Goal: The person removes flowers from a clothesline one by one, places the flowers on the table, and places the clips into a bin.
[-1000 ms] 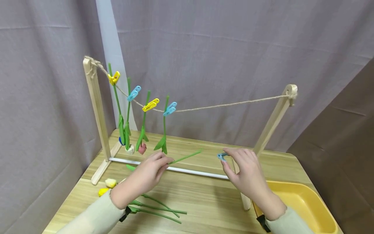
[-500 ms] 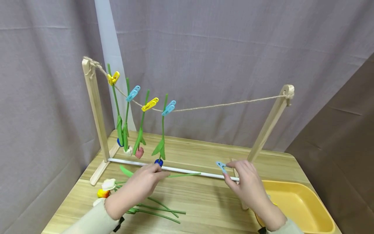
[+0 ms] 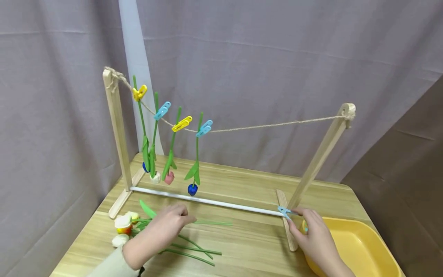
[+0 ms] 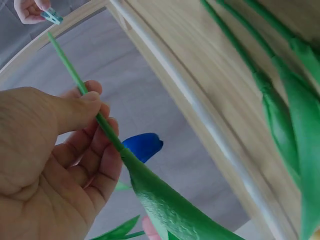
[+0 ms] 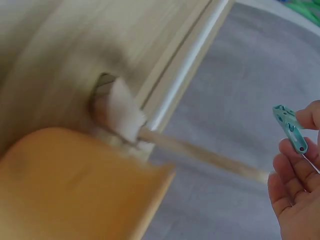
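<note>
My left hand (image 3: 162,231) pinches the green stem (image 4: 66,57) of an artificial tulip between thumb and fingers, low over the table's front half. A broad leaf (image 4: 170,197) spreads below the fingers in the left wrist view; this tulip's flower head is hidden. Near the rack's right foot, my right hand (image 3: 316,234) holds a light blue clothespin (image 3: 284,212) by thumb and fingertips. The right wrist view shows the same clothespin (image 5: 290,129) gripped at one end. Several tulips, including one with a blue head (image 3: 192,189), hang upside down, clipped to a twine line (image 3: 256,127).
Wooden posts (image 3: 117,130) carry the twine, joined low by a white rod (image 3: 221,203). More tulips lie at the front left, with white heads (image 3: 120,240) and green stems (image 3: 194,257). A yellow tray (image 3: 367,227) stands at the right, beside the rack's foot (image 3: 290,234).
My right hand has moved right and nearer with the clothespin, towards the tray. My left hand has come lower and nearer with the tulip stem, so the hanging blue flower head now shows.
</note>
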`<state>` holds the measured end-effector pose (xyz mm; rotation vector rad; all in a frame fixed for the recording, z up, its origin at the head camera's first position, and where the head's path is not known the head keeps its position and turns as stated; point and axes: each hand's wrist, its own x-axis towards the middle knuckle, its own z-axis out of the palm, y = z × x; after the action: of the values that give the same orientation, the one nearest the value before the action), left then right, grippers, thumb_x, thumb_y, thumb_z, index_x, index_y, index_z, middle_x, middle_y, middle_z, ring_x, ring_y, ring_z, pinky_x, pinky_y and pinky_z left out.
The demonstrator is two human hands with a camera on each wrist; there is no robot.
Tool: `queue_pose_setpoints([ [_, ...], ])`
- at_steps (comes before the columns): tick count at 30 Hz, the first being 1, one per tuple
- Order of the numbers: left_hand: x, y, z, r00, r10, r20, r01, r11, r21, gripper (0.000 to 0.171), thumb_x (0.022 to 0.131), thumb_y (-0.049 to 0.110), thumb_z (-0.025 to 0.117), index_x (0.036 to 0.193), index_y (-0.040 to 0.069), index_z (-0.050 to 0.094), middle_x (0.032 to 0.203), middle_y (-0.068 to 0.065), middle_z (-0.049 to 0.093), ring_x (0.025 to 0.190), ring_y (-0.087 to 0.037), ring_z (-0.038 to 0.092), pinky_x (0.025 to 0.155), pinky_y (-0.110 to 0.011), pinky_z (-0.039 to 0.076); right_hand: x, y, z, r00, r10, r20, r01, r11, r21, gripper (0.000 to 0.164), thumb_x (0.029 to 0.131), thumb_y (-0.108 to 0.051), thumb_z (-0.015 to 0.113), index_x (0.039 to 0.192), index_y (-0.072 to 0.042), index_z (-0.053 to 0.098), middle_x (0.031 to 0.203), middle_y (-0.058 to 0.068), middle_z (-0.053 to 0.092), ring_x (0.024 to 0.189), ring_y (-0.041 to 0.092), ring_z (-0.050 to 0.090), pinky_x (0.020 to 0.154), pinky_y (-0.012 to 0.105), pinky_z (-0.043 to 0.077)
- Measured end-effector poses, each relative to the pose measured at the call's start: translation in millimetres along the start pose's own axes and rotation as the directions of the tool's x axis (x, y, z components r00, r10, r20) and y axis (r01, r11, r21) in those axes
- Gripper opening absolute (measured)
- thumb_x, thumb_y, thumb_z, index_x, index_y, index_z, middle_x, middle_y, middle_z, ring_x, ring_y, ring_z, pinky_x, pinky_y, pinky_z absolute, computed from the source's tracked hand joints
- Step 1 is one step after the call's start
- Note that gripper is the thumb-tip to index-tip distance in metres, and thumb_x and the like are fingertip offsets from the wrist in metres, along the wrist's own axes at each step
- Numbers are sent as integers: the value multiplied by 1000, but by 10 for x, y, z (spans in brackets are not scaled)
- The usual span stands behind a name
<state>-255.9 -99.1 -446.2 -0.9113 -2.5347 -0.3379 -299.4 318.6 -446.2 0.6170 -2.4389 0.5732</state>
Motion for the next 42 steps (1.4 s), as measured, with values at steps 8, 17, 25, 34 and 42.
queue_pose_setpoints([
  [8,-89,8,115,981,-75,180,80,997,-16,32,74,-1,75,99,19,77,73,8,49,67,-7,44,57,-22,40,-236,202,-70,990,138,-2,-138,990,-22,32,78,-9,78,107,-8,63,100,4,63,92,23,57,75,46,47],
  [17,-171,4,275,980,-29,197,25,999,19,21,74,2,74,78,23,73,65,11,43,61,-5,41,56,-24,37,-399,337,-160,976,217,-5,-217,973,-76,31,79,-11,78,106,-8,63,92,6,63,84,25,59,67,40,46],
  [25,-231,-9,365,961,-78,266,80,997,2,27,73,-3,66,79,22,75,69,9,49,63,-7,46,58,-26,42,-490,483,-180,965,256,54,-248,961,-119,34,78,-11,77,108,-5,62,92,9,64,82,29,60,61,45,48],
  [34,-236,16,431,955,-80,286,95,995,-39,20,78,2,68,77,22,73,70,11,48,64,-6,45,58,-25,41,-510,594,-224,933,334,130,-313,936,-162,34,83,-16,73,110,-2,62,95,15,66,83,33,62,60,49,49],
  [42,-278,58,478,948,-114,298,132,990,-42,15,81,4,68,83,18,72,72,10,50,67,-8,49,60,-26,45,-521,729,-261,842,460,283,-413,886,-212,39,86,-19,69,116,3,58,106,21,65,89,36,62,66,52,50],
])
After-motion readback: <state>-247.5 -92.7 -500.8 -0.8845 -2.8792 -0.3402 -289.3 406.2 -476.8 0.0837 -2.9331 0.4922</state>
